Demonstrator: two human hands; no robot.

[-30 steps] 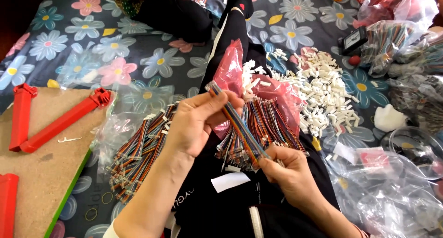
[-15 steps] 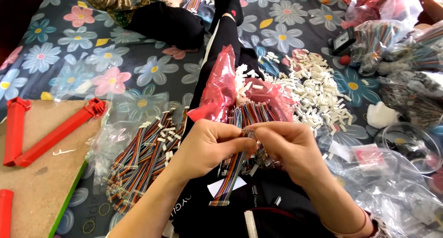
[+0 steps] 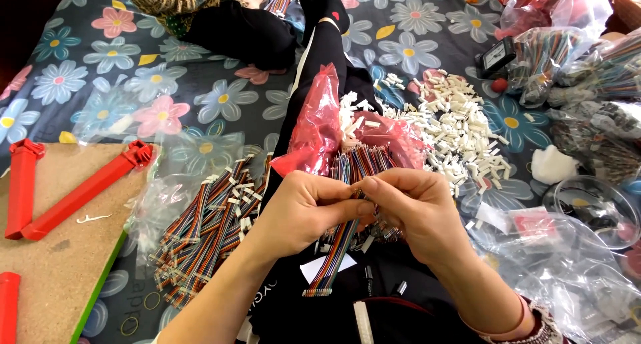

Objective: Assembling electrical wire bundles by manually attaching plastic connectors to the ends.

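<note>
A multicoloured ribbon cable [image 3: 332, 258] hangs tilted, its top end pinched.

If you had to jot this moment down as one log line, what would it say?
left hand: pinching ribbon cable | right hand: at cable's top end | nearby: white connectors, finished cables

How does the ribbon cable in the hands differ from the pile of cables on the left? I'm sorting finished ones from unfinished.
The held ribbon cable is a single piece, hanging down from the left hand and right hand; the pile of cables is many pieces lying on clear plastic. The held one's lower end shows bare, while the pile's cables carry white connectors. Both have the same multicoloured wires.
</note>
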